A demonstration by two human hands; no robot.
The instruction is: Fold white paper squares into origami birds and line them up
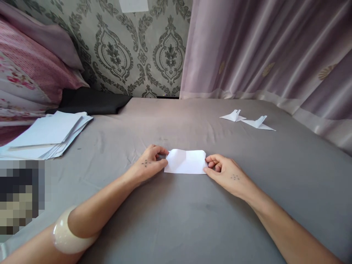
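Observation:
A small white sheet of paper (187,162), doubled over with its upper edge curving up, is in the middle of the grey cloth. My left hand (151,161) pinches its left end between thumb and fingers. At the opposite end, my right hand (224,170) grips the paper's right edge the same way, with the other fingers curled in. Two folded white paper figures with pointed ends, a nearer one (259,123) and a farther one (233,116), rest on the cloth beyond my right hand.
A loose stack of white paper (46,134) lies at the left, by a black cloth (93,101). Grey fabric (192,220) with slight wrinkles covers the surface. Patterned wallpaper (140,47) and a mauve curtain (233,47) bound the back. A blurred patch covers the lower left.

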